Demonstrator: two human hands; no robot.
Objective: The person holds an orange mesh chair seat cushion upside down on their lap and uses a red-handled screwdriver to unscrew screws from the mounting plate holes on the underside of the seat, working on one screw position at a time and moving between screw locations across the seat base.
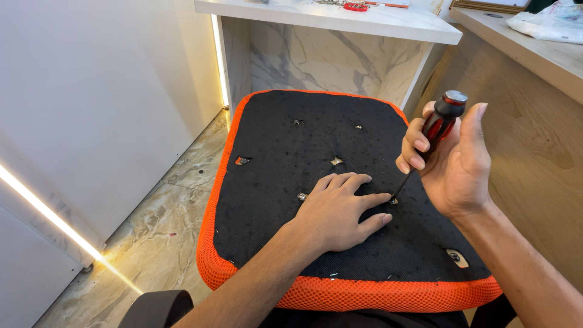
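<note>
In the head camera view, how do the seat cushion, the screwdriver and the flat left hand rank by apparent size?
1. Seat cushion, black underside with orange mesh edge: largest by far.
2. Left hand, spread flat on it.
3. Screwdriver in the right hand: smallest, though partly hidden by fingers.

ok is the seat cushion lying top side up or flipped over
Flipped over: the seat cushion shows its black underside with screw holes, and the screwdriver tip meets it.

Seat underside open; wooden cabinet crowds right.
</note>
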